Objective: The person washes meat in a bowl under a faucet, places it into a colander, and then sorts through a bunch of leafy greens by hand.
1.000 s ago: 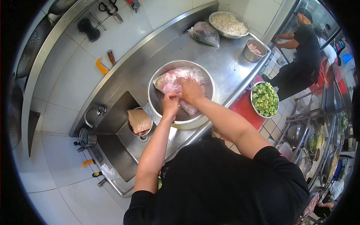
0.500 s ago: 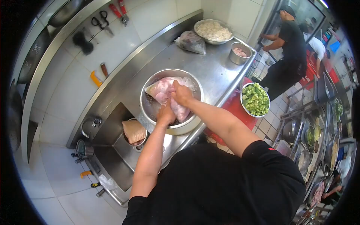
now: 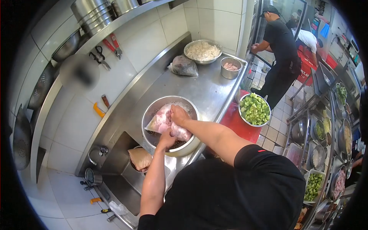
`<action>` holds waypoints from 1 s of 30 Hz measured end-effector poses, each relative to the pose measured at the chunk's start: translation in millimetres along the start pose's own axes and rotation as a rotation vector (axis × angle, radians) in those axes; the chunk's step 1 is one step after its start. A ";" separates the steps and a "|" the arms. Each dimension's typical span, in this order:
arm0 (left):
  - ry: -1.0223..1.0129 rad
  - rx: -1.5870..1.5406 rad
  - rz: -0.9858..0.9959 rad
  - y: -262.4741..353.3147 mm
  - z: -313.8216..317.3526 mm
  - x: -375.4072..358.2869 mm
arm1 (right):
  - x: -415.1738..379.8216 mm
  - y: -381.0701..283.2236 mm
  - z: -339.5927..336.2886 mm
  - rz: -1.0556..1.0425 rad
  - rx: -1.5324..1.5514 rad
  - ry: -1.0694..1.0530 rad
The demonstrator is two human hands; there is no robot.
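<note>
A clear plastic bag of raw pink meat lies inside a metal colander on the steel counter. My right hand grips the bag from above with its fingers curled into the plastic. Lower down, my left hand holds the near side of the same bag, its fingers partly hidden by the bag and the colander's wall. The bag's plastic spreads toward the far rim.
A bowl of pale pieces, a dark-filled bag and a small meat pot stand farther back. Chopped greens sit at right. The sink holds a pot with a skin-covered meat slab. A co-worker stands beyond.
The view has shifted, so the counter and colander sit lower in it. Both my hands keep hold of the bag, and the right hand's fingers look more tightly bunched.
</note>
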State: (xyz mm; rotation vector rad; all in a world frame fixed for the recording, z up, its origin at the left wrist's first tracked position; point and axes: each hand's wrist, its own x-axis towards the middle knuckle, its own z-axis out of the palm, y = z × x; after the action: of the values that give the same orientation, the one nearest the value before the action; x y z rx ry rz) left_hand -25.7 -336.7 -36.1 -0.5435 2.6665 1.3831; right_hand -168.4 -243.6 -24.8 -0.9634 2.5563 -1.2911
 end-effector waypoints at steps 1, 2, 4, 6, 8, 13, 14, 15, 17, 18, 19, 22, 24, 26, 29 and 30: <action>0.084 0.099 0.018 2.3 0.5 -1.6 | 8.9 10.5 10.3 -0.013 0.017 0.025; 0.166 0.195 0.032 20.0 -1.8 -12.8 | 9.9 9.5 7.4 -0.011 0.019 0.030; 0.284 0.262 0.129 4.3 4.2 -10.0 | 11.0 8.1 2.4 0.009 0.003 -0.165; 0.407 0.322 0.230 -0.9 7.5 -6.8 | 6.6 1.2 -8.9 -0.018 -0.020 -0.290; 0.584 0.293 0.298 -2.5 13.8 -6.3 | -7.5 2.2 -14.6 -0.030 -0.043 -0.417; 0.435 -0.112 -0.035 0.0 10.7 -3.1 | -54.1 -35.3 -49.1 -0.081 -0.273 -0.504; 0.404 -0.293 -0.107 0.0 8.0 -0.9 | -59.0 -46.5 -57.3 -0.070 -0.356 -0.500; 0.363 -0.306 -0.155 -6.9 4.4 4.2 | -57.0 -34.8 -45.7 -0.091 -0.323 -0.466; 0.334 -0.477 -0.149 -13.1 4.7 8.4 | -50.7 -17.3 -20.6 -0.076 -0.273 -0.420; 0.326 -0.672 -0.170 -11.7 4.6 10.0 | -51.0 -19.1 -20.9 -0.085 -0.237 -0.407; 0.301 -0.653 -0.157 -11.7 4.5 9.9 | -54.8 -20.5 -20.5 -0.111 -0.252 -0.361; 0.285 -0.718 -0.204 -4.6 -0.2 9.1 | -56.8 -23.1 -17.5 -0.122 -0.270 -0.325; 0.265 -0.686 -0.241 2.4 -4.1 5.7 | -59.6 -20.5 -10.0 -0.145 -0.305 -0.253; 0.187 -0.667 -0.241 4.0 -7.5 4.1 | -59.8 -20.4 -5.8 -0.155 -0.355 -0.259; 0.109 -0.689 -0.208 15.6 -6.2 -0.2 | -62.4 -20.7 -8.8 -0.146 -0.266 -0.278; 0.121 -0.694 -0.213 15.1 -0.9 -0.2 | -64.3 -25.1 -13.2 -0.156 -0.264 -0.288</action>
State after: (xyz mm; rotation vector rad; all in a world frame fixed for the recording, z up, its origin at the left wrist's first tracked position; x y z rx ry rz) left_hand -30.8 -329.4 -23.9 -0.9526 2.0569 2.2424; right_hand -110.3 -207.6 -8.5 -1.3134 2.5016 -0.7827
